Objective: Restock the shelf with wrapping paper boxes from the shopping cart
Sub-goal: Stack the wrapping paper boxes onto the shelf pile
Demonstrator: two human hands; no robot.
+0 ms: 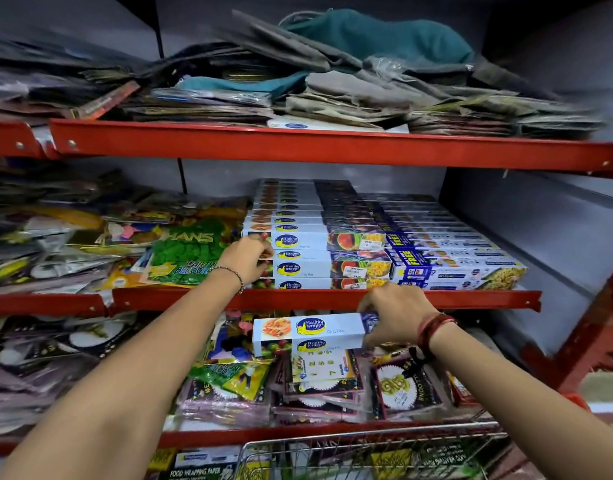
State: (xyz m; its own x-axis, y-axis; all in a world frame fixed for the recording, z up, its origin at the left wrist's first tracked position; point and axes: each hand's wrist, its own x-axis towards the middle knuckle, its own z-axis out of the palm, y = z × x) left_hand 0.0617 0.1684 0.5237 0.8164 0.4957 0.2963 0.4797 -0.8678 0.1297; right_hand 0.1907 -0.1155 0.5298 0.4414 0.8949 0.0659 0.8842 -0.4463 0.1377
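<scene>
Right hand (393, 315) pinching end of two wrap boxes (308, 334) just below red shelf lip (436, 298) — ready to lift in. Left hand (248, 259) curled against stacked boxes (312, 258) above lip — squaring the pile.

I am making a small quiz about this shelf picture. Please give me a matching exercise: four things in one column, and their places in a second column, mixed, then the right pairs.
Things:
1. left hand
2. right hand
3. green balloon pack
4. teal cloth

Places:
A. on the top shelf
B. holding a white box below the middle shelf's red edge
C. on the middle shelf, left of the stacked boxes
D. at the left end of the stacked boxes

Pairs: 1-D, 2-B, 3-C, 4-A
</scene>
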